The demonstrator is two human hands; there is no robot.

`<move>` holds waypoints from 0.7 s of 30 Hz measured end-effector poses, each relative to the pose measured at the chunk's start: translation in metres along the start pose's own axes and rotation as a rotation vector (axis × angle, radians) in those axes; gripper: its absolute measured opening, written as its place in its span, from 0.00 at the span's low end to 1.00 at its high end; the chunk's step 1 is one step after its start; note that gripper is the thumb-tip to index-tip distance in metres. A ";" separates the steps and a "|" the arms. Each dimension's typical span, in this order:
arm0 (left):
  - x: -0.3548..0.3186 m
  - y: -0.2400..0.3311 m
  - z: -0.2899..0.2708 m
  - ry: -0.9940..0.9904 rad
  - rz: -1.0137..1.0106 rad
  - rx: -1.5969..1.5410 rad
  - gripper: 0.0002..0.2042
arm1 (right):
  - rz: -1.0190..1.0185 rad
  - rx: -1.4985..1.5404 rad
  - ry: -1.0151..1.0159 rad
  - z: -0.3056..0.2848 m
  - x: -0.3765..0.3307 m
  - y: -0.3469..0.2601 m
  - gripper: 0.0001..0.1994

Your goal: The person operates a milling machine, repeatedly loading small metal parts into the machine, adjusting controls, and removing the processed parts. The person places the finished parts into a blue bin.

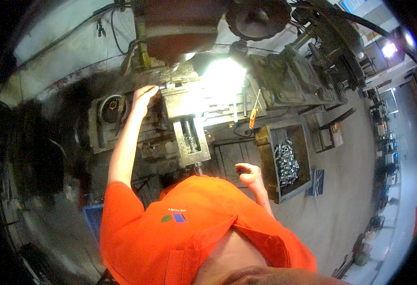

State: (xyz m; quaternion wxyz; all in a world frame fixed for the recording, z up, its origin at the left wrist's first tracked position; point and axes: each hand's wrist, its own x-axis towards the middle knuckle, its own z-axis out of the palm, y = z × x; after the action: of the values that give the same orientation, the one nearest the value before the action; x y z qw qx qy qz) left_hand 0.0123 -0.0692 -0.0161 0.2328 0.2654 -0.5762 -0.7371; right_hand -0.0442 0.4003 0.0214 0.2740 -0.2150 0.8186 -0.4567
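Note:
My left hand (145, 99) reaches to the left end of a metal machine vise (176, 105). Its fingers are pressed together at a small part by the jaws, and what they pinch is too small to make out. The vise's threaded screw (190, 135) shows in its near end, which points toward my body. To the right of that end, my right hand (250, 175) hovers in front of my orange shirt. Its fingers are bent, with a gap between thumb and forefinger, and I see nothing in them. Lamp glare hides part of the vise and the machine table.
A metal bin (271, 178) holding many small shiny metal parts (286, 164) stands at the right. An orange-handled tool (253, 118) lies at the table's right edge. A round dish (113, 108) sits at the left. Dark machine parts (180, 23) hang over the vise.

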 end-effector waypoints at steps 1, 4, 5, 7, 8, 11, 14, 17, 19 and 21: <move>-0.001 0.000 0.003 0.016 0.005 0.030 0.11 | -0.005 -0.044 0.012 -0.002 -0.003 -0.001 0.19; -0.010 0.024 0.014 -0.008 -0.075 0.063 0.09 | -0.022 -0.084 0.054 -0.006 -0.013 0.014 0.18; -0.010 0.028 0.018 -0.022 -0.090 0.077 0.09 | -0.029 -0.083 0.068 -0.007 -0.016 0.020 0.18; 0.001 0.018 0.010 -0.002 -0.092 0.089 0.06 | -0.005 -0.071 0.076 -0.006 -0.020 0.017 0.18; 0.015 0.005 0.001 -0.015 -0.092 0.090 0.06 | 0.004 -0.066 0.076 -0.004 -0.021 0.014 0.18; 0.012 0.019 0.021 -0.084 -0.190 0.061 0.05 | 0.113 -0.095 0.039 -0.007 -0.022 0.017 0.18; 0.017 0.021 0.013 -0.036 -0.214 0.187 0.06 | 0.021 -0.130 -0.005 -0.005 -0.012 0.015 0.18; 0.018 0.010 -0.012 -0.005 0.017 0.452 0.13 | -0.062 -0.141 -0.046 -0.004 0.005 0.016 0.18; -0.013 0.027 -0.008 0.019 0.035 0.430 0.12 | -0.034 -0.109 -0.044 -0.009 0.006 0.011 0.19; -0.058 0.042 -0.026 0.092 0.117 0.497 0.10 | -0.043 -0.099 -0.031 -0.011 0.009 0.012 0.19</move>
State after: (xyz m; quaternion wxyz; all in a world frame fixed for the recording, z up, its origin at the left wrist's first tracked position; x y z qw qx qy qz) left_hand 0.0741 -0.0603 0.0271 0.2287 0.3139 -0.7430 -0.5452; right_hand -0.0596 0.4075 0.0131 0.2660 -0.2529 0.8311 -0.4178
